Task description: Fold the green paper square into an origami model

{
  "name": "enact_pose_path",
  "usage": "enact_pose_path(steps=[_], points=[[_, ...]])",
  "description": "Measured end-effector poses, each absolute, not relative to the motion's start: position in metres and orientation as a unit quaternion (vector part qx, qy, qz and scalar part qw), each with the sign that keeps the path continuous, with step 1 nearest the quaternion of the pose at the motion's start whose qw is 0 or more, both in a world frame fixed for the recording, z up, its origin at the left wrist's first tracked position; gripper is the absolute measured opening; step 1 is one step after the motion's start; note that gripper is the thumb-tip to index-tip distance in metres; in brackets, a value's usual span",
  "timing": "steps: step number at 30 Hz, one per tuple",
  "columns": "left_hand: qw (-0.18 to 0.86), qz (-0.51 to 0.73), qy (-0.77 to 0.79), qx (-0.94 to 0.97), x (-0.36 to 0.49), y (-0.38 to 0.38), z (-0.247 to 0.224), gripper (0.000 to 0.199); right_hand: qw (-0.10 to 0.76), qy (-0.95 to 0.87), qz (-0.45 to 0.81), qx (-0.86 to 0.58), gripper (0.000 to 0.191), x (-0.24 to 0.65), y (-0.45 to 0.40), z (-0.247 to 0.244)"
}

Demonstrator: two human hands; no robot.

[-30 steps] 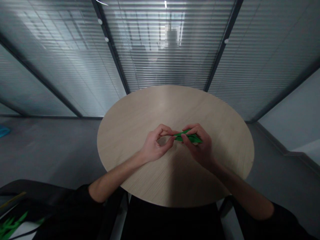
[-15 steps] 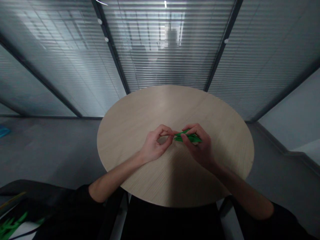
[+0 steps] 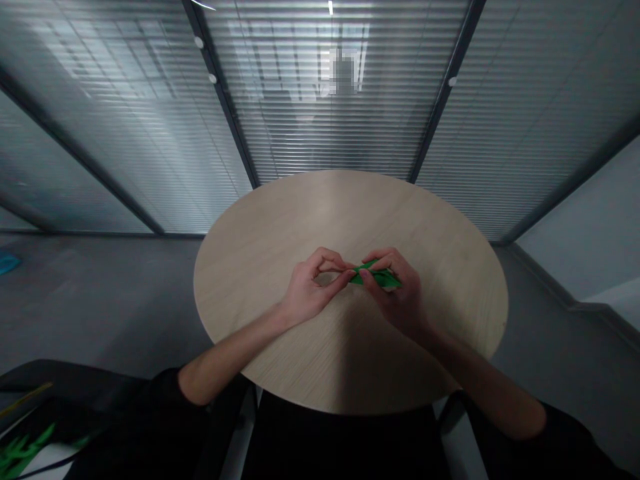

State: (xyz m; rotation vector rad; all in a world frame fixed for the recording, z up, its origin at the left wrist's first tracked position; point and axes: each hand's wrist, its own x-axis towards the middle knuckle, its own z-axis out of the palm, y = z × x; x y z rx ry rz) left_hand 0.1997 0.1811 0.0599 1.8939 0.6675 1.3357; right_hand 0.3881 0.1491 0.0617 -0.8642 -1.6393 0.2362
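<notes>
Above the middle of the round table, a small folded piece of green paper (image 3: 384,277) is held between both hands. My left hand (image 3: 316,285) pinches its left tip between thumb and fingertips. From the other side, my right hand (image 3: 399,291) grips the body of the paper, thumb on the near face and fingers curled over the far edge. Pointed, creased layers show between the fingers. Part of the paper is hidden behind the right thumb and fingers.
The light wooden round table (image 3: 330,207) stands by a glass wall with blinds (image 3: 340,133). At the lower left, green cut-out shapes (image 3: 25,450) and a white item (image 3: 50,461) lie on a dark surface. A blue object (image 3: 8,262) is on the floor at far left.
My left thumb has moved slightly right, closer to the right thumb, onto the paper's left end. The paper's near layers sit a little differently. My right hand has hardly moved.
</notes>
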Motion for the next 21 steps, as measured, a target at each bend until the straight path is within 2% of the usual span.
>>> enact_pose_path(steps=[21], points=[[0.303, 0.532, 0.265, 0.745, 0.2008, 0.1786, 0.0616, 0.014, 0.593, -0.700, 0.114, -0.381, 0.010, 0.3868, 0.1485, 0.0625]])
